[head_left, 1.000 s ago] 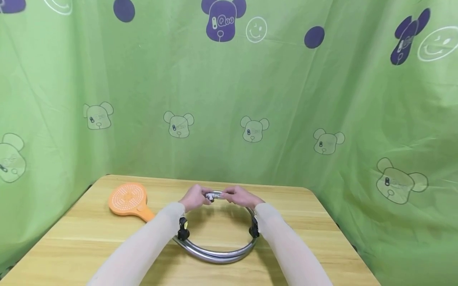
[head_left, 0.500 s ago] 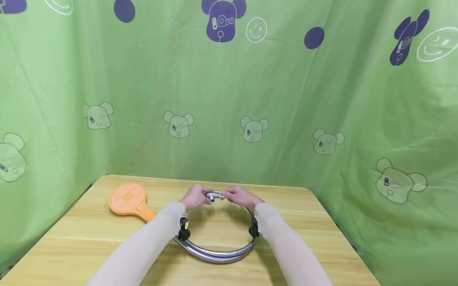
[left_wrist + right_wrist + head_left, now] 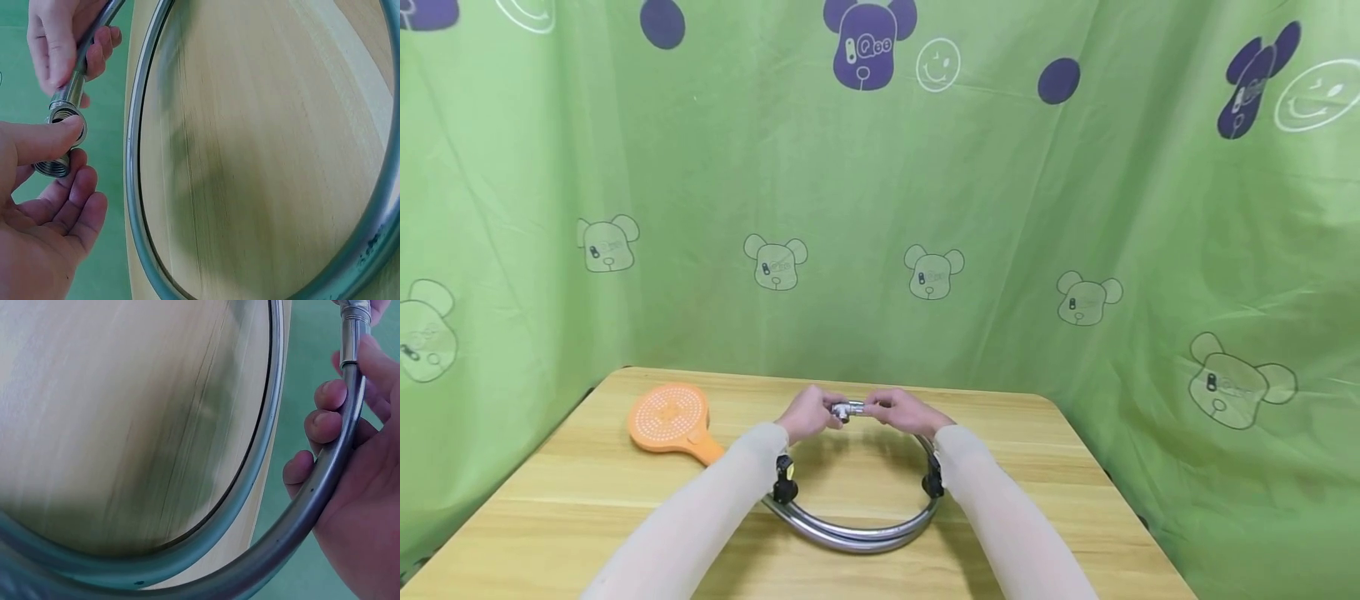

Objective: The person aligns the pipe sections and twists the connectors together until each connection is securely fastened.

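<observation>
A coiled silver shower hose (image 3: 863,542) lies over the table in the head view, its end raised at the back between the two hands. My left hand (image 3: 806,415) pinches a short chrome fitting (image 3: 843,412) between thumb and fingers; threaded openings show on the fitting (image 3: 52,167) in the left wrist view. On the other side, my right hand (image 3: 907,412) grips the hose end. The right wrist view shows my thumb on the metal collar (image 3: 355,342) and curled fingers around the hose just below it. The collar meets the fitting in line.
An orange shower head (image 3: 668,417) lies face up on the wooden table (image 3: 1045,467) to the left, its handle partly behind the left forearm. Black wrist cameras (image 3: 785,483) hang inside the hose loop. A green printed curtain (image 3: 865,333) surrounds the table.
The right hand's thumb and fingers shift slightly at the hose collar. The left hand and fitting stay nearly in place; the shower head has not moved.
</observation>
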Demonstrator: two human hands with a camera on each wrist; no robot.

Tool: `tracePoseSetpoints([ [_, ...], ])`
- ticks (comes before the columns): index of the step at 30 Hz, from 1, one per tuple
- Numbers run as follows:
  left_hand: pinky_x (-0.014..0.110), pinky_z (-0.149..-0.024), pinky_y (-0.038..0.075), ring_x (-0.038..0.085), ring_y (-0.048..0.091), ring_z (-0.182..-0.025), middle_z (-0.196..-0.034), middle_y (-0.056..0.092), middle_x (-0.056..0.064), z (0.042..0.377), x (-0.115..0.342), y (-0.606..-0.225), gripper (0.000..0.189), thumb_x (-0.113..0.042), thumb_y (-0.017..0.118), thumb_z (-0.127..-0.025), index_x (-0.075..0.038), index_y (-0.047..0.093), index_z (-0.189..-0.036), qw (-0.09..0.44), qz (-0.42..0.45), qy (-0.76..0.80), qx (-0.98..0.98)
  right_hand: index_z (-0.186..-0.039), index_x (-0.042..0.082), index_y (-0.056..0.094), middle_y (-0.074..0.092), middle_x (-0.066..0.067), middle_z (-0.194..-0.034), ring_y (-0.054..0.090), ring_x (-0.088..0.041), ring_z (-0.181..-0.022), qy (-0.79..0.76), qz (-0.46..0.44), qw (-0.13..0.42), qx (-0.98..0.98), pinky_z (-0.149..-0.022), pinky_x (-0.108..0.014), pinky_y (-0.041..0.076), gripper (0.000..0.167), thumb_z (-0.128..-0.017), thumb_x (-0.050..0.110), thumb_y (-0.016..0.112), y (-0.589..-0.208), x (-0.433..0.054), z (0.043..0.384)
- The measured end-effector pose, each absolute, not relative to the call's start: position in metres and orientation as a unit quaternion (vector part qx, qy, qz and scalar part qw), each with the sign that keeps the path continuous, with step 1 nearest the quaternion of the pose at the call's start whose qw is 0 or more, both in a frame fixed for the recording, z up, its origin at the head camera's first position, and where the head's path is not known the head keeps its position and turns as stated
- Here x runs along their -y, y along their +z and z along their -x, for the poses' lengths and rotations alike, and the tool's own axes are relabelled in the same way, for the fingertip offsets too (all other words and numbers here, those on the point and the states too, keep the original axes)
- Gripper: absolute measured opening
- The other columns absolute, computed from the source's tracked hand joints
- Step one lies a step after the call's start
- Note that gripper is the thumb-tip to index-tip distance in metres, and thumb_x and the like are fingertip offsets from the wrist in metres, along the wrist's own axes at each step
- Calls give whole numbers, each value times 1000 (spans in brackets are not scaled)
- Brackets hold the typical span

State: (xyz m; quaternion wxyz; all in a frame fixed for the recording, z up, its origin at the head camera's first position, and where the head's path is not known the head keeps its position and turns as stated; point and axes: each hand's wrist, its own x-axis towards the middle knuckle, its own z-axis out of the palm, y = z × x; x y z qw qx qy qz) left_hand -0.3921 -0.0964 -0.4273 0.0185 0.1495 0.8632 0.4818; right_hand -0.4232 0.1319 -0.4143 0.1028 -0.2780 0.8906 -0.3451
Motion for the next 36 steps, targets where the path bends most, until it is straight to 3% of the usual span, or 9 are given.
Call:
tracePoseSetpoints([
  [4,37,-87,55,17,67,-90,-108,76,8,391,96,-426,48,3,78,-78,-7,71,-124,19,-149,483,-863,-109,7,71,48,3,-70,38,-12,-61,-348,266,115,-892,-56,-25,34,36,-104,37,53,-413,-132,423],
  [11,39,-90,55,17,67,-91,-110,76,9,391,96,-425,47,5,77,-79,-7,71,-124,21,-142,485,-863,-112,16,63,56,-1,-78,47,-16,-71,-358,278,110,-884,-62,-28,39,23,-94,28,71,-413,-131,422],
  [15,41,-92,55,18,68,-93,-109,76,9,390,96,-425,49,4,78,-77,-6,70,-125,20,-142,486,-862,-109,17,68,55,3,-78,46,-13,-71,-343,281,103,-890,-62,-27,39,17,-99,30,64,-415,-132,424],
  [19,42,-93,54,18,67,-94,-109,76,9,389,95,-425,50,5,78,-77,-6,70,-125,22,-142,489,-860,-103,17,72,53,2,-75,43,-14,-66,-338,271,114,-894,-59,-27,37,25,-103,37,56,-413,-132,424],
  [22,41,-92,55,18,67,-93,-110,76,11,389,94,-426,50,6,77,-77,-5,70,-125,21,-144,491,-859,-104,18,71,57,-1,-79,46,-14,-69,-339,264,120,-895,-61,-27,39,23,-100,38,60,-413,-132,423],
  [27,40,-92,55,18,68,-93,-112,75,11,389,95,-427,49,5,78,-77,-5,70,-124,19,-139,492,-859,-111,16,65,60,-3,-83,50,-15,-75,-348,275,102,-890,-66,-29,42,22,-92,25,73,-417,-131,424],
  [30,40,-91,55,17,67,-92,-110,76,10,390,95,-427,49,4,78,-76,-6,71,-124,19,-143,488,-861,-109,15,64,58,0,-80,49,-16,-74,-350,284,93,-888,-66,-29,42,19,-93,22,72,-419,-132,424],
  [36,39,-90,54,17,66,-90,-107,76,7,390,94,-427,47,4,78,-76,-8,72,-122,18,-144,490,-860,-108,20,66,60,-2,-87,52,-17,-79,-336,289,102,-891,-69,-31,44,14,-98,29,65,-417,-134,422],
])
